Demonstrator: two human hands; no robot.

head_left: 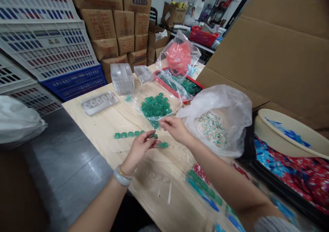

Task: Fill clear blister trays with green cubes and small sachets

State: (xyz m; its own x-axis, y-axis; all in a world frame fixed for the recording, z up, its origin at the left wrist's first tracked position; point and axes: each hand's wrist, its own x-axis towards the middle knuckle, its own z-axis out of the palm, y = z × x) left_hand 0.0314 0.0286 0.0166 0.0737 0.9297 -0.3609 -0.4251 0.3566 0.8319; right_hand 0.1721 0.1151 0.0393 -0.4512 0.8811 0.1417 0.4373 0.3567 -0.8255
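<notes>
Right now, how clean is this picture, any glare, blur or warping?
In the head view, the wide lens bows the plastic crates and the wooden table; glare shines off the white plastic bag; the green-filled packets at lower right look blurred.

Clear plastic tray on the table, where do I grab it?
Pinch the flat rim of the shallow clear plastic tray along its long near edge, coming from your side. It lies flat on the light wooden table, and that rim looks like the easiest part to catch, away from its hollows.
</notes>
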